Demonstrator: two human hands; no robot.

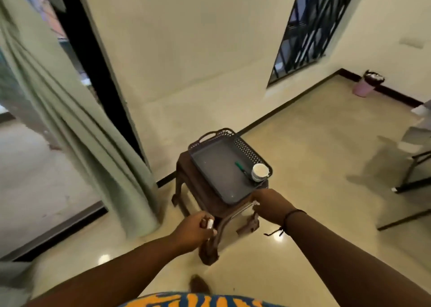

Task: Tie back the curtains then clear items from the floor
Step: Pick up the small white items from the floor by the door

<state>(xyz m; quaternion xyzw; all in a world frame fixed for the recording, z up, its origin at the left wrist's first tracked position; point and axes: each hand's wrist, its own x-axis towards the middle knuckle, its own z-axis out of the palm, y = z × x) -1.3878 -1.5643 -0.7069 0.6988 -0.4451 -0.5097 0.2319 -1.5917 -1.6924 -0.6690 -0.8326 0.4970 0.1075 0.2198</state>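
A pale green curtain (77,110) hangs gathered at the left beside the open doorway. In the middle, a brown plastic stool (198,204) carries a grey tray (214,164). A white cup (259,171) and a green pen (240,167) lie in the tray's near right corner. My left hand (194,228) grips a small white item (210,224) just left of the stool's near corner. My right hand (270,204) is at the tray's near edge, its fingers curled round a thin silvery stick-like item (245,210); what it is I cannot tell.
A pink waste bin (367,85) stands by the far right wall. Black table legs (412,178) and a pale object sit at the right edge. A barred window (310,26) is in the back wall. Glossy tiled floor lies around the stool, with a foot below it.
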